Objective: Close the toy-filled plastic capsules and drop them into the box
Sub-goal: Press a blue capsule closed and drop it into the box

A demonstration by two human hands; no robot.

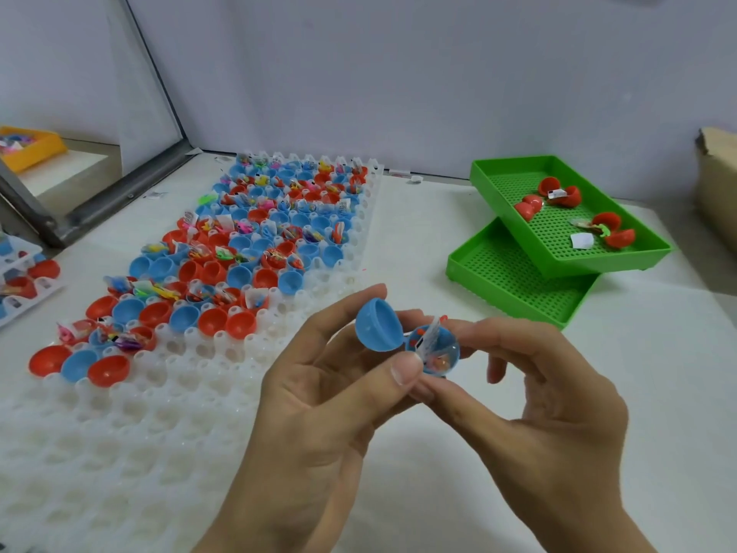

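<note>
Blue hinged plastic capsule (406, 339), still open, is held in the air above the near middle of the white tabletop (418, 241), between the two hands. Its empty opaque blue half tilts up and to the left; its other half, clear-fronted, holds a small orange toy and a folded paper slip that sticks up past the rim. Left hand (319, 393): thumb and fingers (406, 369) pinch the capsule at the hinge side. Right hand (554, 393): curled fingers grip the toy-filled half from the right.

White moulded plastic holder tray (159, 413) with rows of round cups runs from the near left edge toward the far edge. Its near rows stand bare; its middle and far rows carry open red and blue capsule halves (247, 249), many with coloured toys and paper slips.

Two green perforated plastic trays (518, 273) lie stacked askew toward the far right edge; the upper one contains several open red capsules (558, 193). Brown cardboard box (718, 185) shows partly at the right edge. Yellow bin (28, 147) sits beyond the far left corner.
</note>
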